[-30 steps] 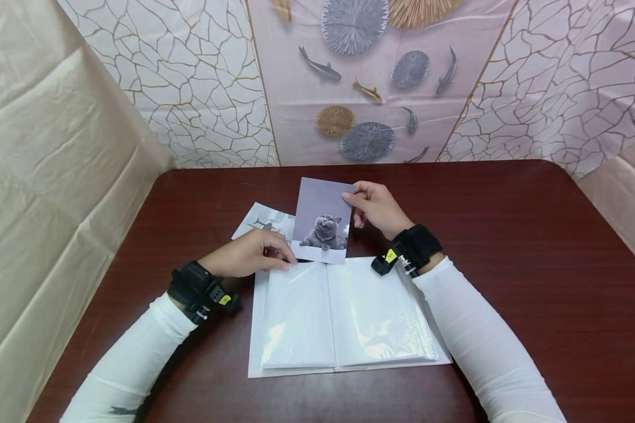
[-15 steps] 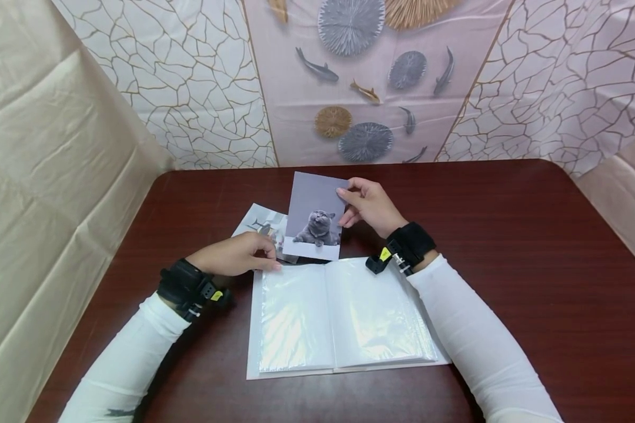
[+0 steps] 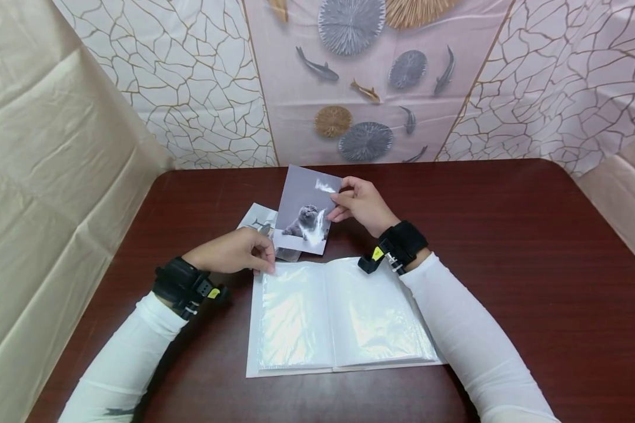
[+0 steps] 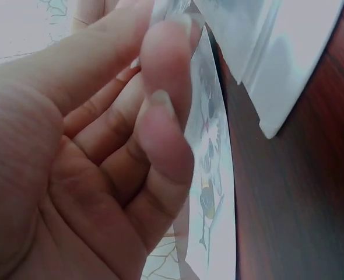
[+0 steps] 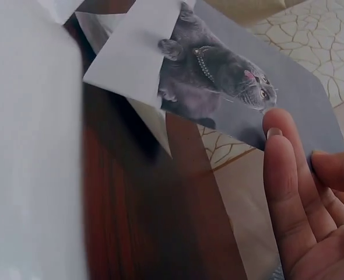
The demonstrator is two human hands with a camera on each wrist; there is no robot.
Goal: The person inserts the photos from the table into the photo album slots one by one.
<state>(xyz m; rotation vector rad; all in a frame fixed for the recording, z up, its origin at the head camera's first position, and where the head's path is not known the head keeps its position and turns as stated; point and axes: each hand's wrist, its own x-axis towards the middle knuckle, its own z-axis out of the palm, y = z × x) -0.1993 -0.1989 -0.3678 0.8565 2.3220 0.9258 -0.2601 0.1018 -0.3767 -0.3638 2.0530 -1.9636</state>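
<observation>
My right hand (image 3: 364,205) pinches a photo print (image 3: 301,232) of a grey cat by its right edge, thumb in front and fingers behind. The print leans tilted above the far edge of an open photo album (image 3: 253,346). At the album's top left corner my left hand (image 3: 238,251) pinches the top edge of a clear plastic sleeve (image 3: 296,317). In the left wrist view its curled fingers (image 4: 163,140) cover much of that edge. A second print (image 3: 256,216) with a shark-like figure lies behind the cat print, partly hidden by it and my left hand.
The dark red wooden table (image 3: 508,264) extends around the album on all sides. A patterned cloth (image 3: 370,70) hangs behind its far edge, and a cream cloth (image 3: 58,205) hangs at the left.
My right hand has moved left with the cat print, which has tilted and now covers more of the shark print. My left hand has slid left along the sleeve's top edge.
</observation>
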